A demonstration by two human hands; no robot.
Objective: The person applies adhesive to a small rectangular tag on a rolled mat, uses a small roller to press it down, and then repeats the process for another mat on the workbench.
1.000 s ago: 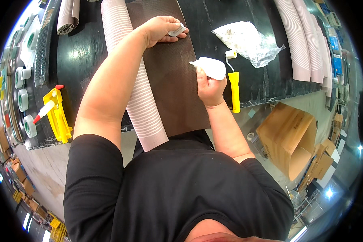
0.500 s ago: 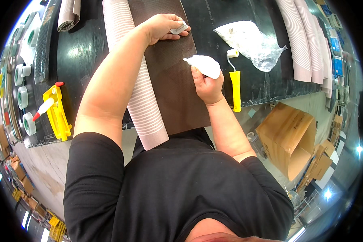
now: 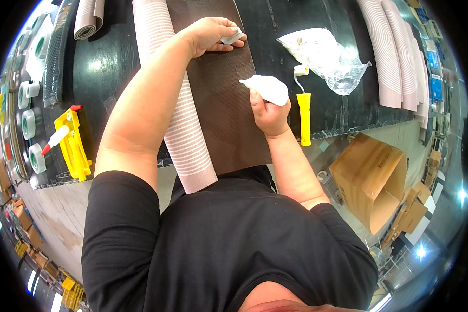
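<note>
Moved since one second ago: white squeeze bottle (image 3: 270, 90), nozzle now farther in over the right edge of the brown sheet (image 3: 221, 112); contact cannot be told. Bottle on its side, nozzle pointing left, fingers of the right hand (image 3: 272, 118) wrapped about its body. Left hand (image 3: 205, 39): fingers pinching a small white piece (image 3: 233, 36) farther up that edge. Handling, judged: bottle light, soft-walled, smooth, best gripped round the body; sheet pliable, sturdy, best taken by its edge. Limits: pale striped roll (image 3: 191, 138) along the sheet's left side, jutting past the near edge of the black desk (image 3: 334, 115); yellow-handled roller (image 3: 304, 119) right of the bottle. Open room: between sheet and plastic bag (image 3: 325, 58).
</note>
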